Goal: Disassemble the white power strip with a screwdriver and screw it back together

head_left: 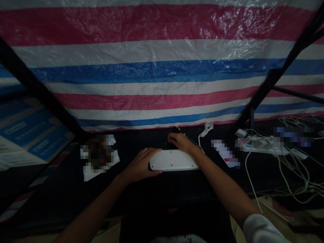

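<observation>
A white power strip (177, 160) lies face down on the black table, small dark screw holes dotting its underside. My left hand (144, 163) is wrapped around its left end, thumb at the near edge and fingers over the far edge. Beyond the strip, my right hand (179, 140) reaches down to the table with its fingers curled together; what they hold, if anything, is too small to make out. Just behind that hand lies a black and yellow tool handle (178, 129), partly hidden. The strip's white cord (208, 128) is bundled at the back right.
A phone-like object (226, 153), blurred, lies right of my forearm. Farther right sits another white power strip (268, 145) with plugs and tangled cables (280, 165). White paper (115, 157) under a blurred item lies left. Black frame bars (268, 91) and striped sheeting (157, 101) bound the table.
</observation>
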Motion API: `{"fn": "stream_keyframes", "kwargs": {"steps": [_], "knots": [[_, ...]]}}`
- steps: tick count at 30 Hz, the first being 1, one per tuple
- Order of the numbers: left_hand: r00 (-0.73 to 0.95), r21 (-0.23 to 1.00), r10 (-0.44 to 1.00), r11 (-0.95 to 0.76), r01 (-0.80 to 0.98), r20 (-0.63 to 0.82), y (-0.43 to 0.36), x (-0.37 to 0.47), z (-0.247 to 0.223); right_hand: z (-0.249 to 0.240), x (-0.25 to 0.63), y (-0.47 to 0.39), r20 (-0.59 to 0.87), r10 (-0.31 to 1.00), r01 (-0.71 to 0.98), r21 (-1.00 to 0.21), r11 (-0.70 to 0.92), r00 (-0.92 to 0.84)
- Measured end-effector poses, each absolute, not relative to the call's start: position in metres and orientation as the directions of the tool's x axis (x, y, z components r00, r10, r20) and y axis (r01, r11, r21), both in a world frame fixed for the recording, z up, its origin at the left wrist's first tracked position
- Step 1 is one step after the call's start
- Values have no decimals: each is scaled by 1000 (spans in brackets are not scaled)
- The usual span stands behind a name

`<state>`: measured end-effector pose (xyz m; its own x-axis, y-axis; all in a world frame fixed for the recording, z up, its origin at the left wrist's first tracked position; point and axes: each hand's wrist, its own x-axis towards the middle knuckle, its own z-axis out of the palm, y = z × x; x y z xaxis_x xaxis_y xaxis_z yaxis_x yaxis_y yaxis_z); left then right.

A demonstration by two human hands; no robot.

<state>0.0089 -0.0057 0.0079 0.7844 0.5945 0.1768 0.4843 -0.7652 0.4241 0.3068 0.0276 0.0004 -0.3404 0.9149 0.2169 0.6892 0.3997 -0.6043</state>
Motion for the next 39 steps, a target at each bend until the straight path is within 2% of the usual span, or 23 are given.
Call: {"fn": "stream_keyframes", "kwargs": {"steps": [5,10,18,24,30,36,39], "knots": [[787,421,588,-771,478,183,-5,8,7,1,306,29,221,902,702,-569,428,-371],[792,414,583,-776,476,181,-5,9,7,3,307,25,217,942,734,-590,337,-258],[783,411,596,-768,491,178,-6,10,7,16,314,9,347,877,709,-520,476,-333],[776,421,604,-762,492,184,-7,10,5,19,318,-2,328,889,656,-600,458,-321],[779,426,598,-764,484,190,-5,10,1,23,315,-13,375,846,555,-640,531,-378],[779,424,598,-765,485,189,-6,10,2,20,309,-31,268,886,468,-770,434,-379],[777,422,602,-763,490,186,-6,10,1,20,306,-34,277,875,524,-715,464,-397]]}}
